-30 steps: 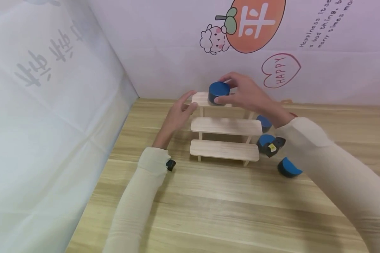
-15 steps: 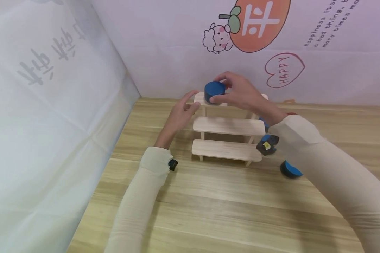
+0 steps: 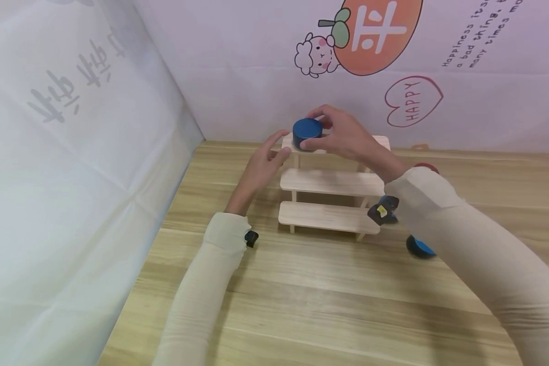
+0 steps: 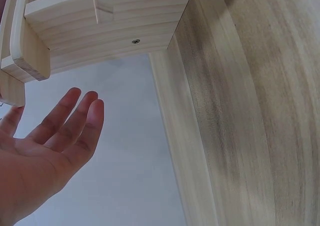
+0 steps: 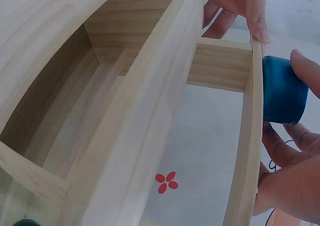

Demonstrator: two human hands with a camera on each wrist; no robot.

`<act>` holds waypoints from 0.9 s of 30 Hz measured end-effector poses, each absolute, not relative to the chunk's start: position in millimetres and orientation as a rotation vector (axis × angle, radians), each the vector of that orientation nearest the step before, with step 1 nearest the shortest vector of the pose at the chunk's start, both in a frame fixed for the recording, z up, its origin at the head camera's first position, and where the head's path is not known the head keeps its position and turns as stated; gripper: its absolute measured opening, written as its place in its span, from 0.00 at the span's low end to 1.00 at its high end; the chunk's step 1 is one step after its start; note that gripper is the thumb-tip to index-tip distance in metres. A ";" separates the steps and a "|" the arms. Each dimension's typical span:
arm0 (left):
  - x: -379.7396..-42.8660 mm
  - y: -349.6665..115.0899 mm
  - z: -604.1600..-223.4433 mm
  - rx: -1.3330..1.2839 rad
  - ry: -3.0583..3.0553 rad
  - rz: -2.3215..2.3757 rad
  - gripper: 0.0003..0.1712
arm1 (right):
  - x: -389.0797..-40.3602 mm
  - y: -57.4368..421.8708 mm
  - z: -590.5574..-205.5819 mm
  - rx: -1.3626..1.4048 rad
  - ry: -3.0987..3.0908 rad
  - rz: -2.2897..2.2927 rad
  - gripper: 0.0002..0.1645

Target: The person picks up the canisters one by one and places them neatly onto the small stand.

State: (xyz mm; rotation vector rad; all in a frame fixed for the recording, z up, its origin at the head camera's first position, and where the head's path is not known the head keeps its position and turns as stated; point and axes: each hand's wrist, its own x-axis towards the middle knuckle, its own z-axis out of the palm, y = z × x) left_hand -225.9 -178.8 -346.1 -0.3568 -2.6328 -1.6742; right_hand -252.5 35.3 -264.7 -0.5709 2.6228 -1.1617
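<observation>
A round blue tin (image 3: 307, 128) sits at the left part of the top tier of a three-tier wooden shelf stand (image 3: 331, 182). My right hand (image 3: 347, 136) holds it from the right, thumb in front and fingers behind; the right wrist view shows the tin (image 5: 284, 90) against the top board's edge. At the stand's left end is my left hand (image 3: 260, 170), its thumb and a finger around the top board's end. In the left wrist view, the other fingers of that left hand (image 4: 55, 146) are extended below the boards, holding nothing.
Right of the stand, another blue tin (image 3: 421, 247) lies on the wooden table (image 3: 302, 305), partly behind the right sleeve. A red round thing (image 3: 426, 166) shows behind that sleeve. White printed cloth (image 3: 238, 76) hangs at the back and left.
The right hand and blue tin have shifted left along the top tier toward the left hand. The left hand stays at the stand's end. The view has shifted slightly.
</observation>
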 end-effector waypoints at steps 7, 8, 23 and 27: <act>-224.9 -176.7 -345.0 -0.353 -2.653 -1.621 0.28 | -253.2 38.8 -266.3 -0.591 2.616 -1.165 0.45; -225.0 -176.7 -345.1 -0.347 -2.657 -1.623 0.29 | -253.1 39.3 -266.6 -0.592 2.609 -1.173 0.46; -220.6 -176.8 -343.8 -0.295 -2.653 -1.659 0.29 | -249.8 64.2 -269.1 -0.678 2.596 -1.215 0.47; -220.1 -176.5 -344.1 -0.293 -2.645 -1.681 0.29 | -247.5 77.7 -272.2 -0.765 2.592 -1.247 0.46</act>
